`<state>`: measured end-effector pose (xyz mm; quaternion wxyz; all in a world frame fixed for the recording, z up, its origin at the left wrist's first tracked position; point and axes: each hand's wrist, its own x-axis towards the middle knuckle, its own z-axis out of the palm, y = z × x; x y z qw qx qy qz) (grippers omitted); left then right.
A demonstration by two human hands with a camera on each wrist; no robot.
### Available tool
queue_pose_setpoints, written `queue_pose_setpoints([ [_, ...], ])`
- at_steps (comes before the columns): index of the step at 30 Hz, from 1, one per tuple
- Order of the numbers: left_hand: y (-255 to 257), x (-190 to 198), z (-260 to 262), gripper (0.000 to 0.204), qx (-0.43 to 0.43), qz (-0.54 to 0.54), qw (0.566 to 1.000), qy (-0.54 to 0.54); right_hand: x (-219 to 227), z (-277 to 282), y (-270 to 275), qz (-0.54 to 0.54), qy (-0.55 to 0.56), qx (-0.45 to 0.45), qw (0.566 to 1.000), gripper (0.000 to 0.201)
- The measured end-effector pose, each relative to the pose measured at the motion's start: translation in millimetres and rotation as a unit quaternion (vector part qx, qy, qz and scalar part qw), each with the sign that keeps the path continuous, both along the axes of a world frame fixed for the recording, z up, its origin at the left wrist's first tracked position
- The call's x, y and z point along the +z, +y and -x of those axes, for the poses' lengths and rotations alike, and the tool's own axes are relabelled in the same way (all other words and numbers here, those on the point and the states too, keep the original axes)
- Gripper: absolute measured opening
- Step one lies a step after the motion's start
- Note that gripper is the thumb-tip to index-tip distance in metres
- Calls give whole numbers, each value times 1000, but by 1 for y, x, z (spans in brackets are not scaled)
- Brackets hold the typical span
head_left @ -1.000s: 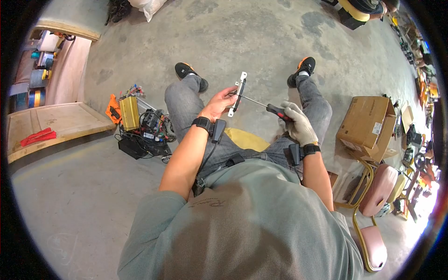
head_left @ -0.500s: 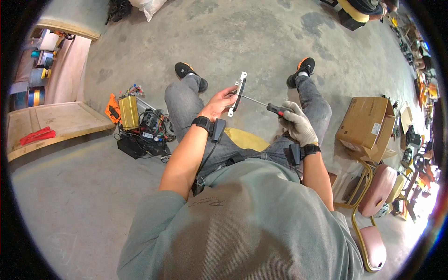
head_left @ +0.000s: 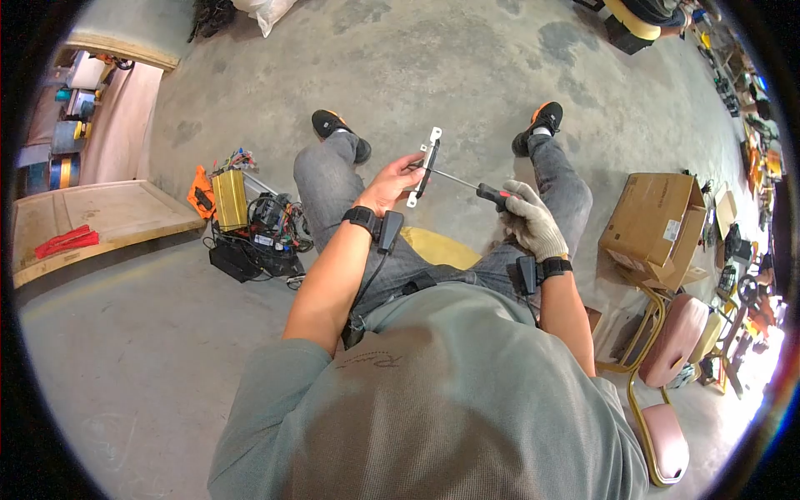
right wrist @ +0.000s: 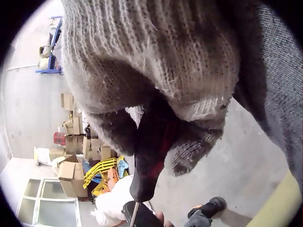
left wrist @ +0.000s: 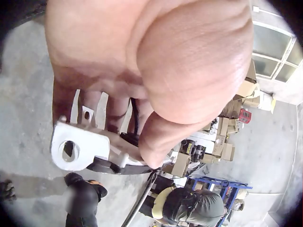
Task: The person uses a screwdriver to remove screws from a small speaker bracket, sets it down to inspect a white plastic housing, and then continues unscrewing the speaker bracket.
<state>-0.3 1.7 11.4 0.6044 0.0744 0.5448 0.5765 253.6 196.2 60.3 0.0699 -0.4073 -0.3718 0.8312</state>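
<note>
My bare left hand (head_left: 392,185) holds a narrow bracket-like part, its white plate (left wrist: 90,146) ending in a tab with a round hole and a black strip running along it. In the left wrist view, thumb and fingers pinch it from either side. My right hand (head_left: 535,223), in a knitted work glove, grips the black-and-red handle of a screwdriver (head_left: 491,195). Its thin metal shaft reaches across to the middle of the part, where the tip is hidden. Gloved thumb and fingers wrap the handle (right wrist: 144,165) in the right wrist view.
Both hands work above the lap, between spread knees. On the floor at left lie a gold metal box (head_left: 231,200) and tangled wires, beside a wooden board (head_left: 125,212) with a red item on it. A cardboard box (head_left: 654,221) and pink-padded chair (head_left: 677,337) stand at right.
The gloved fingers have shifted on the screwdriver handle, and the handle has turned and risen slightly. The left hand and the bracket-like part have stayed in place.
</note>
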Motion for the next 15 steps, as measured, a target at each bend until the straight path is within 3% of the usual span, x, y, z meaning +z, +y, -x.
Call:
queue_pose_setpoints([
  [4, 0, -1, -1, 55, 4, -3, 1000, -3, 2, 1, 2, 43, 34, -11, 998, 32],
  [6, 0, -2, 0, 55, 4, -1, 1000, -6, -5, -4, 10, 105, -23, 46, 993, 34],
  [12, 0, -2, -1, 56, 3, -1, 1000, -5, -5, -1, 2, -2, 18, 7, 1000, 35],
  [15, 0, -3, 0, 57, 2, -1, 1000, -3, 5, 2, -2, 21, 9, -14, 1000, 36],
])
